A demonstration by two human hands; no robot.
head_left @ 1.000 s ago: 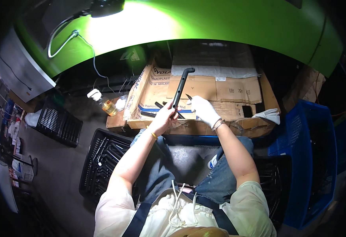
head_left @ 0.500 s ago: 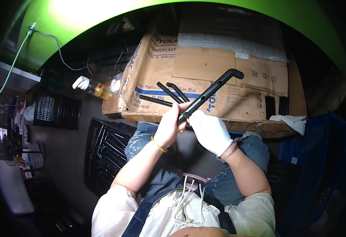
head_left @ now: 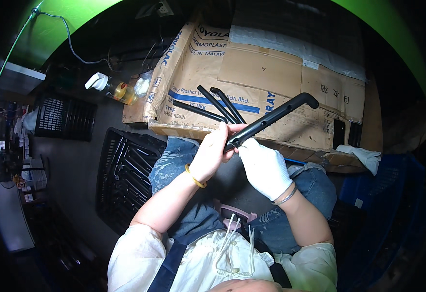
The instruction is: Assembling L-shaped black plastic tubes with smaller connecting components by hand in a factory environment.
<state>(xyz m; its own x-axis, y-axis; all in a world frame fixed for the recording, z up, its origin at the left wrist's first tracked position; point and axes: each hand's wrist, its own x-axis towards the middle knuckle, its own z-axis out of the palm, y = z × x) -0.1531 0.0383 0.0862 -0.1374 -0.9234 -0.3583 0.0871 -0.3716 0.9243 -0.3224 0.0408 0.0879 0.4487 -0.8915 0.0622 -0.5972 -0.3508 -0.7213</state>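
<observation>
Steadying bar [head_left: 276, 116], seemingly: left hand [head_left: 213, 152] grip pinches near end; right hand [head_left: 266, 168] beside it, grip closure unclear.

Green machine casing [head_left: 79, 19] is curving above the far left corner of the cardboard-lined worktop [head_left: 252, 63] and is reappearing beyond its far right corner. A grey cable [head_left: 87, 62] is drooping from the casing toward the worktop's left edge; a socket plate [head_left: 165, 7] is sitting dimly behind the far edge. Grey floor [head_left: 69, 170] is stretching leftward, and a black slatted crate [head_left: 64, 117] is standing there. Light is falling on the worktop, while shadow is swallowing the room's margins.
</observation>
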